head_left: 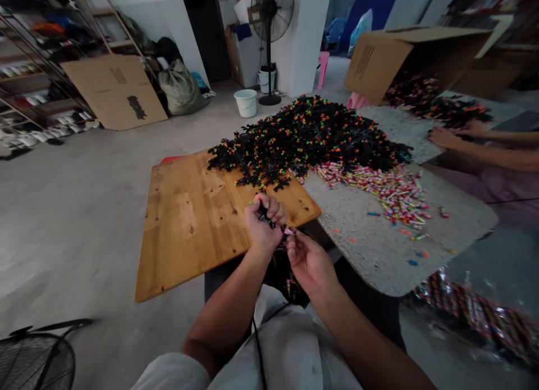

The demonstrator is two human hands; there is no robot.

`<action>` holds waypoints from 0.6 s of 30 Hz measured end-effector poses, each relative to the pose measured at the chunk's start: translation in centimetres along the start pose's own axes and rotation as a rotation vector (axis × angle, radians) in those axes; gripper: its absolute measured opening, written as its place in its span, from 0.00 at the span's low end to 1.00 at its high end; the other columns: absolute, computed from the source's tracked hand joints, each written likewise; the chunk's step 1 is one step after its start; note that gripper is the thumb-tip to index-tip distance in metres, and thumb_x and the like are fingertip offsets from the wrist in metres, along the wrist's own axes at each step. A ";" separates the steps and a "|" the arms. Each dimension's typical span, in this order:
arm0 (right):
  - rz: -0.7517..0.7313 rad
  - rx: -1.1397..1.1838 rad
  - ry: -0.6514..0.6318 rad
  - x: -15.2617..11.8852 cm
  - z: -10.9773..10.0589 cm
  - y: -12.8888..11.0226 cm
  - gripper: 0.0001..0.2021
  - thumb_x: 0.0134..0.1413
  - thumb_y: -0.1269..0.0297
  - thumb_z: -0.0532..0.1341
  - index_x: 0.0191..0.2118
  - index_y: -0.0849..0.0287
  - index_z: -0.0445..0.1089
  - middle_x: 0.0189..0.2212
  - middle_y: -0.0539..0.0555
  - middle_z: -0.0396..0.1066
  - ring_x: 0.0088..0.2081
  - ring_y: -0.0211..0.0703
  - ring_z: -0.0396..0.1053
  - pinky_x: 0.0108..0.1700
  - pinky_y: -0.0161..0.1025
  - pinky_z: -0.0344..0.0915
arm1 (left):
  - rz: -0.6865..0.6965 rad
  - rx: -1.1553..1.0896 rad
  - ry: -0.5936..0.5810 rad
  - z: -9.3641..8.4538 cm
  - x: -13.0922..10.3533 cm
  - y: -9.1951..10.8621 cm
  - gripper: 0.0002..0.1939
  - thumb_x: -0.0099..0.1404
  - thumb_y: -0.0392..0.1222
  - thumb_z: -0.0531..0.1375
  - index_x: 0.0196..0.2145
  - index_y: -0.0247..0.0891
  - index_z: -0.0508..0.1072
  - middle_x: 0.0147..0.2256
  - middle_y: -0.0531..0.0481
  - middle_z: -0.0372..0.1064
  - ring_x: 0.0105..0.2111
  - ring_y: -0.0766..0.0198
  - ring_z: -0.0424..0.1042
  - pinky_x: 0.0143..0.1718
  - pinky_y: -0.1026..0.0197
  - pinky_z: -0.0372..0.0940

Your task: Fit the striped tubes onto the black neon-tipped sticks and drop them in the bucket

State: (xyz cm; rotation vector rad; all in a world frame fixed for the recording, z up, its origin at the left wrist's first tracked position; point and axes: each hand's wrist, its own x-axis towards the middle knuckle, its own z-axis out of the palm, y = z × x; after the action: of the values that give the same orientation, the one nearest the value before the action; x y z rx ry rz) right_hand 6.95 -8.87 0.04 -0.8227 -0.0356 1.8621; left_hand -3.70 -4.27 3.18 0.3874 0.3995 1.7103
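Black part (266, 216) clenched in left hand (264, 224) over bench (189, 221) edge; right hand (309, 261) pinches small pink piece (288, 231) against it. Black pile (307, 137) behind, concrete floor (76, 210).

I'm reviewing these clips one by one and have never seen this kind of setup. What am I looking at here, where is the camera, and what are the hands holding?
There is no machine: one camera on a person's head looks down at their bare hands. The left hand grips a small black piece; the right hand pinches a tiny pink part against it. Ahead lie a wooden board and a speckled table. On them sit a black pile dotted orange and green, and a spread of small pink sticks. At far right, another person's arms work beside a tipped cardboard box.
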 end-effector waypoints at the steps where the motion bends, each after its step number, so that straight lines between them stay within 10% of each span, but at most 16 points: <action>1: -0.015 0.007 0.010 0.1 0.1 0.1 0.03 0.53 0.74 0.69 0.35 0.62 0.78 0.25 0.51 0.78 0.24 0.32 0.73 0.24 0.24 0.71 | 0.010 0.003 -0.001 0.1 -0.1 -0.2 0.16 0.61 0.48 0.63 0.26 0.40 0.60 0.20 0.59 0.44 0.18 0.70 0.46 0.17 0.68 0.43; 6: -0.092 -0.093 -0.034 0.8 -0.3 0.0 0.07 0.51 0.67 0.71 0.35 0.63 0.78 0.22 0.50 0.75 0.21 0.32 0.68 0.20 0.26 0.67 | 0.040 0.065 -0.013 -0.9 -0.5 -0.8 0.17 0.61 0.51 0.65 0.26 0.40 0.64 0.21 0.57 0.51 0.19 0.69 0.56 0.20 0.67 0.54; 10: -0.239 -0.314 -0.062 2.2 -3.4 -1.7 0.12 0.49 0.59 0.71 0.38 0.61 0.77 0.23 0.49 0.74 0.21 0.34 0.67 0.21 0.30 0.66 | 0.031 0.318 0.023 -5.1 1.0 0.9 0.21 0.64 0.62 0.61 0.38 0.40 0.74 0.35 0.45 0.74 0.39 0.56 0.76 0.43 0.54 0.71; 14: -0.186 -0.870 -0.047 4.1 -8.9 -2.6 0.12 0.53 0.56 0.65 0.38 0.59 0.74 0.21 0.47 0.72 0.19 0.37 0.67 0.20 0.32 0.63 | 0.158 1.011 0.283 -10.7 5.9 3.2 0.23 0.68 0.63 0.54 0.36 0.40 0.72 0.35 0.45 0.75 0.38 0.57 0.76 0.46 0.53 0.71; 18: 0.013 -1.385 -0.124 5.7 -13.0 -0.9 0.09 0.59 0.64 0.57 0.41 0.58 0.74 0.28 0.50 0.76 0.24 0.39 0.72 0.26 0.34 0.66 | 0.062 1.486 0.254 -12.8 10.7 2.8 0.09 0.64 0.47 0.63 0.32 0.40 0.74 0.35 0.45 0.76 0.42 0.55 0.75 0.52 0.52 0.68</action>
State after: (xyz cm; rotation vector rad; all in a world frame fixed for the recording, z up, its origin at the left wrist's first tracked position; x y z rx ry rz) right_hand 13.63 -8.15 -12.43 -1.5693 -1.5156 1.7279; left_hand -13.94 5.14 -6.39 1.2263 1.8487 1.2269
